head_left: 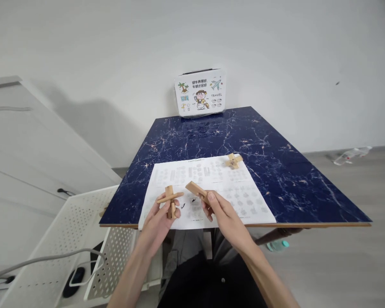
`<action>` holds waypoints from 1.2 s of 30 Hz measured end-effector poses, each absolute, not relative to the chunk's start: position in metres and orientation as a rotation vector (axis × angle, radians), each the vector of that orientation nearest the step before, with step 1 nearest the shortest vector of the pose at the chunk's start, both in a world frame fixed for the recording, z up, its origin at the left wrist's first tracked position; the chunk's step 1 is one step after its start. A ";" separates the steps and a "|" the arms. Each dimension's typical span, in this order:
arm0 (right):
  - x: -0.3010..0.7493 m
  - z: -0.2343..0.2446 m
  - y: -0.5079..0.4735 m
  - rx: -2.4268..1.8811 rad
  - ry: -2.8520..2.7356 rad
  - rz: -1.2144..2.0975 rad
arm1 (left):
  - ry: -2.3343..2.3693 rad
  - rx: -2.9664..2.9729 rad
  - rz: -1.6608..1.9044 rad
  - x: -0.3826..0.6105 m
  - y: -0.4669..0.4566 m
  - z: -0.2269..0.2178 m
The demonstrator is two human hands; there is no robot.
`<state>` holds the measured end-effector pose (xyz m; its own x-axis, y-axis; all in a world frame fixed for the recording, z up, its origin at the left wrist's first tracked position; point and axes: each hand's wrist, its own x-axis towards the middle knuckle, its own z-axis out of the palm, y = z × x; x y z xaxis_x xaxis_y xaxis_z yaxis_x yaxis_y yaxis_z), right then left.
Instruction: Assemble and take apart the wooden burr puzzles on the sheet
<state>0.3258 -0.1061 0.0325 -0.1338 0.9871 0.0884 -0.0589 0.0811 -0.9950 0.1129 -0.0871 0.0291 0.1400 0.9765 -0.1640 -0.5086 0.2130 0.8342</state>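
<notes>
My left hand (pixel 158 220) is closed around a few interlocked wooden puzzle pieces (pixel 170 196), which cross one another at its fingertips. Between the thumb and fingers of my right hand (pixel 218 211) is a notched wooden puzzle piece (pixel 196 188), its long end pointing up and left. The two hands are apart, just above the near part of a printed instruction sheet (pixel 258 201). Rows of small grey diagrams cover that sheet. At its far right corner lies an assembled wooden cross-shaped puzzle (pixel 234 161), touched by neither hand.
The sheet lies on a blue marble-patterned table (pixel 205 134). A white printed case (pixel 200 93) stands at the back against the wall. To the left are a white perforated basket (pixel 112 252) and a grey cable (pixel 60 256). Plastic bottles (pixel 351 155) lie on the floor at right.
</notes>
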 end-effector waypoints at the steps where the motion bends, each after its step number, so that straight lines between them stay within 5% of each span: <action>1: 0.324 0.033 -0.107 -1.038 -1.308 1.228 | 0.819 0.682 1.216 0.118 -0.087 0.031; 15: 0.323 0.018 -0.110 -0.919 -1.749 0.612 | 0.846 0.603 1.070 0.149 -0.096 0.039; 36: 0.316 0.017 -0.126 -1.130 -1.789 0.861 | 1.177 0.969 1.025 0.150 -0.106 0.030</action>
